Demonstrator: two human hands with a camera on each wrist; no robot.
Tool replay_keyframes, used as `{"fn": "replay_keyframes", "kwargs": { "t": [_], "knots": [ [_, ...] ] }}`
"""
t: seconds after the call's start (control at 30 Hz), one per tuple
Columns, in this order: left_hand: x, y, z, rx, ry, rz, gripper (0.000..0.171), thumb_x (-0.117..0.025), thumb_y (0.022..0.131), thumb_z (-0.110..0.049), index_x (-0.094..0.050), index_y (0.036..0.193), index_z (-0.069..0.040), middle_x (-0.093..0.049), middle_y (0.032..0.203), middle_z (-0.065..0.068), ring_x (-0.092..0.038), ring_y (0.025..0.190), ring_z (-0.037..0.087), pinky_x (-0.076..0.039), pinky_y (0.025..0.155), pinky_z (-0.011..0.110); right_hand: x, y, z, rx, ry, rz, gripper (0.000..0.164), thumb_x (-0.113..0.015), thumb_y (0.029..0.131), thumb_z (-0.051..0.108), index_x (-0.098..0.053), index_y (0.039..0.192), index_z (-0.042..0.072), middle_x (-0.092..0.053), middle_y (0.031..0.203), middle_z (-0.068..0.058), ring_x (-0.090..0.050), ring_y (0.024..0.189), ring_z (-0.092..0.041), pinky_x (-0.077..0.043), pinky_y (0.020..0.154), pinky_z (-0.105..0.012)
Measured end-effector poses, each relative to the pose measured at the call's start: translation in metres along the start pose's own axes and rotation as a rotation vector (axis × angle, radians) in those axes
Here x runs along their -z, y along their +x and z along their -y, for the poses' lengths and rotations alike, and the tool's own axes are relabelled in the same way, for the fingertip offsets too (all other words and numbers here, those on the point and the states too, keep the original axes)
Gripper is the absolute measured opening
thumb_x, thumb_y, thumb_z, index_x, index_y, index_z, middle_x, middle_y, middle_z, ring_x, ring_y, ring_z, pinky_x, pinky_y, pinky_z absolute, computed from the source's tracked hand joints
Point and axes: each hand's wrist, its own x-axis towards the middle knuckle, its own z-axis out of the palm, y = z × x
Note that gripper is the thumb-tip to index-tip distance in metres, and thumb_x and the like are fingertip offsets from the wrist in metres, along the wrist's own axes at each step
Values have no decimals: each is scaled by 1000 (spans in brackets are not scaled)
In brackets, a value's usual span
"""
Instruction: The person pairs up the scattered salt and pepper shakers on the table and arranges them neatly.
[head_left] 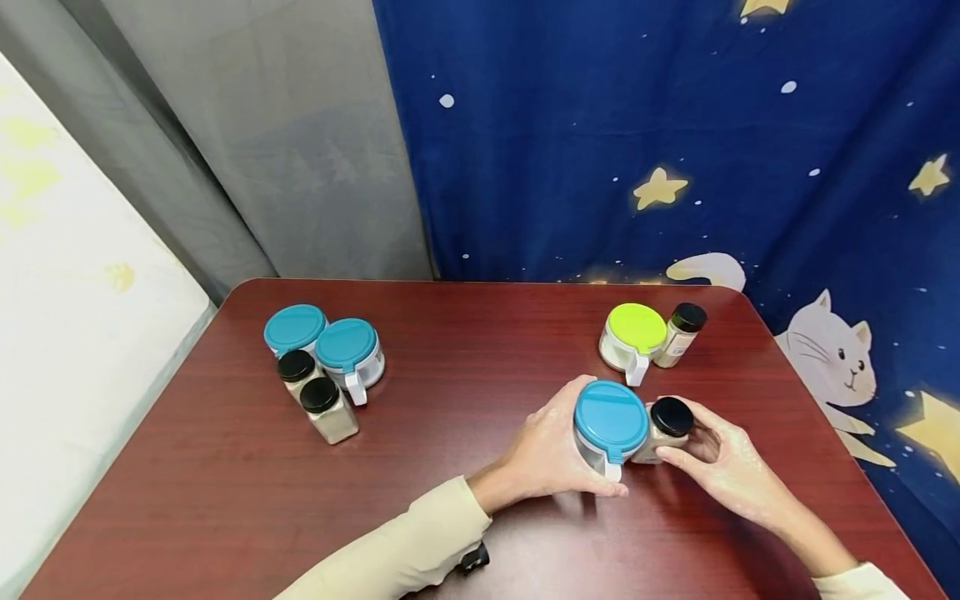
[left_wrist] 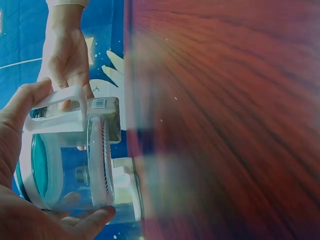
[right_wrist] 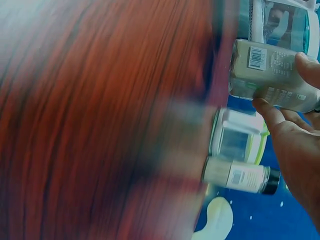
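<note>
My left hand (head_left: 551, 446) grips a clear jar (head_left: 611, 421) with a blue lid and a white handle, thumb near the handle and fingers round the far side. Just right of it, my right hand (head_left: 723, 467) holds a black-capped seasoning bottle (head_left: 670, 419) between thumb and fingers. Jar and bottle are upright, side by side, close over the table. In the right wrist view, the bottle (right_wrist: 270, 70) shows a barcode and pale printing on its side. The left wrist view shows the jar (left_wrist: 75, 170) as see-through, with fingers curled under its far side.
Behind the hands stand a green-lidded jar (head_left: 636, 333) and another black-capped bottle (head_left: 678, 333). At the left are two blue-lidded jars (head_left: 348, 350) and two black-capped bottles (head_left: 328, 408), grouped closely. The brown table (head_left: 465, 375) ends at curtains (head_left: 540, 167) behind.
</note>
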Motion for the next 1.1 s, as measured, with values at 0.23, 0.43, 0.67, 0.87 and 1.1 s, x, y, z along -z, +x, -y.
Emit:
{"fn": "replay_keyframes", "kwargs": {
  "t": [0.23, 0.43, 0.67, 0.87, 1.1],
  "knots": [
    [-16, 15, -8, -34, -5, 42, 121, -98, 56, -52, -33, 153, -23, -50, 141, -10, -53, 122, 3, -49, 95, 32, 18, -9, -5, 3, -22, -22, 62, -71, 86, -17, -48, 143, -5, -63, 131, 7, -67, 105, -7, -52, 85, -20],
    [-27, 23, -13, -20, -5, 69, 121, -98, 56, -51, -33, 153, -20, -51, 139, -10, -53, 119, 2, -48, 94, 27, 27, -15, -9, -7, -78, -41, 64, -71, 86, -17, -47, 144, -2, -59, 132, 12, -63, 110, -1, -50, 87, -16],
    [-41, 36, -19, 29, 6, 98, 122, -98, 58, -50, -31, 155, -17, -50, 139, -7, -53, 121, 6, -47, 96, 30, 39, -19, -16, -17, -113, -62, 65, -69, 87, -18, -46, 145, 0, -55, 133, 17, -58, 114, 4, -47, 89, -13],
    [-52, 45, -22, 67, 87, 128, 125, -98, 58, -50, -28, 155, -14, -49, 141, -1, -52, 123, 11, -46, 97, 26, 44, -21, -23, -12, -127, -67, 64, -68, 87, -18, -44, 143, -3, -54, 133, 18, -56, 116, 6, -46, 89, -11],
    [-68, 50, -20, 117, 162, 152, 122, -98, 57, -52, -30, 151, -16, -50, 133, -3, -58, 110, 9, -47, 87, 19, 45, -20, -33, 41, -81, -59, 66, -61, 87, -25, -39, 146, -4, -54, 138, 12, -52, 123, 6, -43, 93, -12]
  ]
}}
